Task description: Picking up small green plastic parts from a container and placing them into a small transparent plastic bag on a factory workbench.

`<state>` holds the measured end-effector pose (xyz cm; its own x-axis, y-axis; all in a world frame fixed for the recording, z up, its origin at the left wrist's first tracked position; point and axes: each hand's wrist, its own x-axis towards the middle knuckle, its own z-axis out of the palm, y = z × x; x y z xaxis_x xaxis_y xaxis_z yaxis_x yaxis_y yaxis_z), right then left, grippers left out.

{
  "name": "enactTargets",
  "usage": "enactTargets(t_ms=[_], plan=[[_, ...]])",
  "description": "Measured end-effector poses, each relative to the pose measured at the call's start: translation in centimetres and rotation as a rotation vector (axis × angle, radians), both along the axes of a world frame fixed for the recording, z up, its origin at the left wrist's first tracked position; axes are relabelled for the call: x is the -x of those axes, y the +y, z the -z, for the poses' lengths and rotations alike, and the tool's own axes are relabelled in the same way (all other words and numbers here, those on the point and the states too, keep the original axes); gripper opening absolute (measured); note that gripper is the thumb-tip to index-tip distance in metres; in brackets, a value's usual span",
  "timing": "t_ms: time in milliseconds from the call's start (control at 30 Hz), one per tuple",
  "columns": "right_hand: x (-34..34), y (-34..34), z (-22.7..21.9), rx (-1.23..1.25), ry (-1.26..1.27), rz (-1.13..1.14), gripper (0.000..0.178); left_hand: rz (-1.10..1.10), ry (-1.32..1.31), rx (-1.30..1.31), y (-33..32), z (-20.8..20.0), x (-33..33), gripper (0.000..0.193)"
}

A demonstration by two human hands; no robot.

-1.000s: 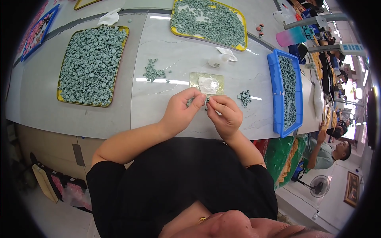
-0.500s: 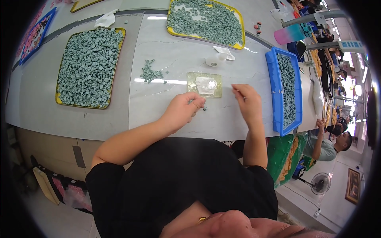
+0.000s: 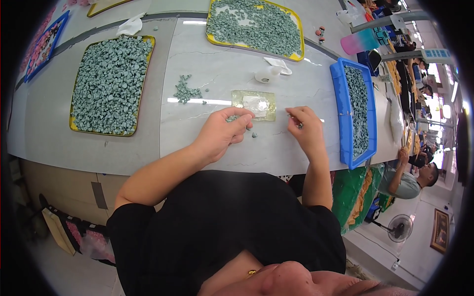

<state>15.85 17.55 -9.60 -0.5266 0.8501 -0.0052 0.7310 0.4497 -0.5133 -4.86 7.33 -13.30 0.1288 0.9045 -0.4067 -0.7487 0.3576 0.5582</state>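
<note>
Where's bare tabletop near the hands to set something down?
Bare marble lies between the left hand and the yellow tray, and along the near table edge. It is crowded between the hands: the clear bag, loose green pieces, and the blue bin beside the right hand.

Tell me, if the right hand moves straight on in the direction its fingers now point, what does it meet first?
The right hand points up and slightly left over the grey table. Probably it would first meet the right edge of the small clear packet, though it may pass beside it toward the white roll.
</note>
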Motion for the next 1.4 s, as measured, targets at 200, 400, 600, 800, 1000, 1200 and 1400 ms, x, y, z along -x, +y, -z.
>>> enactTargets(t_ms=[200,400,600,800,1000,1200,1400], plan=[[3.3,-3.5,-0.4,0.053,0.480,-0.232,0.020,0.178,-0.107,0.000,-0.1,0.4,-0.6,0.021],[3.9,-4.4,1.2,-0.004,0.538,-0.133,0.021,0.136,-0.085,-0.057,-0.1,0.5,-0.4,0.021],[4.3,-4.8,1.1,-0.200,0.476,-0.133,0.021,0.053,0.045,-0.083,-0.3,0.3,-0.4,0.018],[4.4,-5.0,1.4,-0.328,0.450,-0.205,0.020,0.058,0.138,-0.089,-0.5,0.6,-0.2,0.018],[3.6,-2.9,2.0,-0.476,0.416,-0.330,0.025,0.081,0.122,-0.043,-0.7,0.8,0.0,0.022],[3.2,-0.9,2.3,-0.614,0.256,-0.449,0.030,0.085,0.131,-0.065,-0.8,0.0,0.5,0.024],[3.8,-1.0,2.5,-0.657,0.186,-0.522,0.031,0.007,0.105,-0.054,-1.1,0.5,0.8,0.025]])
